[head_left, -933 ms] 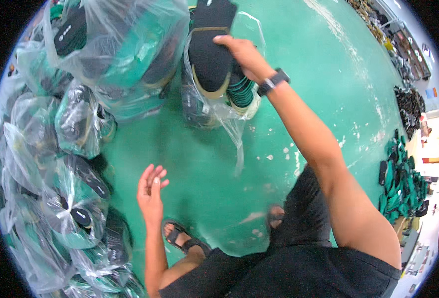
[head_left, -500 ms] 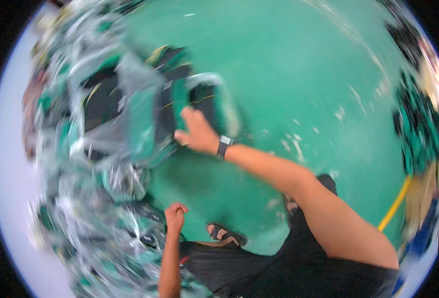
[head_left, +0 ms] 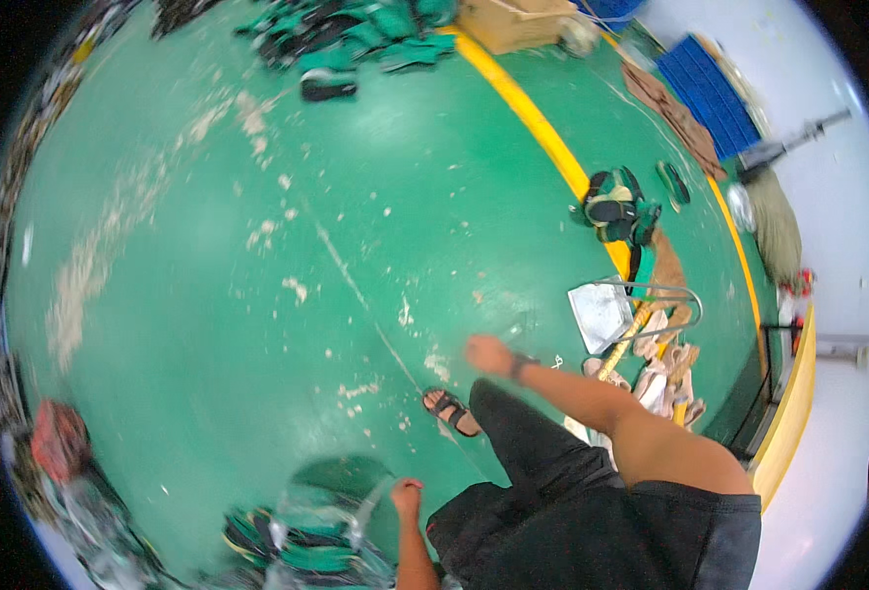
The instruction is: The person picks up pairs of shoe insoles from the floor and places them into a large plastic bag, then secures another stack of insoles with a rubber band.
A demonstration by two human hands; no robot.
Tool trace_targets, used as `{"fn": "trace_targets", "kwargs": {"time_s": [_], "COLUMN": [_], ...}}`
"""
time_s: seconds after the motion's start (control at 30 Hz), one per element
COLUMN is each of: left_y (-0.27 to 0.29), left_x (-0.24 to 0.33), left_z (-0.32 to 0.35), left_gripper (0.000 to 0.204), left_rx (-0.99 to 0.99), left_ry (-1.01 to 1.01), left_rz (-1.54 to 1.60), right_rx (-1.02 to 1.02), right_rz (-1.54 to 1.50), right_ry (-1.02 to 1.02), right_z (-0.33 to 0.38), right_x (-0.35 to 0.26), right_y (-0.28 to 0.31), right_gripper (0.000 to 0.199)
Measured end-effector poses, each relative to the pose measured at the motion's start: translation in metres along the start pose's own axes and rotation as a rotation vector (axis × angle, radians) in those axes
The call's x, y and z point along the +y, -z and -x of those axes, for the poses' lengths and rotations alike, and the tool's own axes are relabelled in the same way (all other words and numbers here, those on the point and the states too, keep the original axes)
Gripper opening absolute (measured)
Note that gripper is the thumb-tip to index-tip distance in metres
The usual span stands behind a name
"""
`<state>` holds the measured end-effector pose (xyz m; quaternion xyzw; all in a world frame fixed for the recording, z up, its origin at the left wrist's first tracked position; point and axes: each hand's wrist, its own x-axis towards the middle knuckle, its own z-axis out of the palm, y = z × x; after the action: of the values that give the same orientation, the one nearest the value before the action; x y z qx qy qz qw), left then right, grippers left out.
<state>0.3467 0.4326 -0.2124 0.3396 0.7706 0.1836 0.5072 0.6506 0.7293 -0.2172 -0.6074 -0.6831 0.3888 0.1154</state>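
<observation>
My left hand (head_left: pixel 407 497), low in the picture, is closed on the gathered top of a clear plastic bag (head_left: pixel 365 516). The bag hangs beside my left leg, and green and black shoe-like pieces (head_left: pixel 318 539) show through it. My right hand (head_left: pixel 490 356) is raised in front of my right thigh, its fingers curled in and slightly blurred. I see nothing in it. A dark band circles the right wrist. Below that hand, one foot in a black sandal (head_left: pixel 446 405) stands on the green floor.
Green and black pieces lie heaped (head_left: pixel 356 34) at the far side, with a cardboard box (head_left: pixel 518 22) beside them. To the right are a small stack of similar pieces (head_left: pixel 613 205), a metal stool (head_left: pixel 601 317), beige footwear (head_left: pixel 665 374) and a blue crate (head_left: pixel 710 93). Wrapped bundles (head_left: pixel 100 531) lie lower left.
My view has swung right, away from the large heap of bagged pieces. My right hand has drawn back from the heap and its fingers have curled. A bag now hangs at my left hand.
</observation>
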Motion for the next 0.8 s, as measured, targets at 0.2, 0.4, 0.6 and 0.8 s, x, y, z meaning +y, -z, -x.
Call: {"fn": "trace_targets", "kwargs": {"time_s": [0.2, 0.4, 0.6, 0.8], "left_y": [0.14, 0.163, 0.069, 0.102], "left_x": [0.185, 0.285, 0.368, 0.55], "left_z": [-0.147, -0.155, -0.157, -0.371], "left_gripper": [0.019, 0.018, 0.014, 0.014], "left_rx": [0.011, -0.175, -0.511, -0.413], "left_ry": [-0.196, -0.04, 0.25, -0.034], "left_rz": [-0.189, -0.217, -0.169, -0.134], "right_rx": [-0.112, -0.423, -0.244, 0.216], "right_rz": [-0.179, -0.377, -0.204, -0.382], "right_ry": [-0.424, -0.93, -0.566, -0.938], "right_z": [0.081, 0.127, 0.134, -0.027], "right_x": [0.068, -0.016, 0.051, -0.043], "right_y": [0.107, 0.208, 0.204, 0.319], "right_gripper": [0.048, 0.051, 0.032, 0.047]}}
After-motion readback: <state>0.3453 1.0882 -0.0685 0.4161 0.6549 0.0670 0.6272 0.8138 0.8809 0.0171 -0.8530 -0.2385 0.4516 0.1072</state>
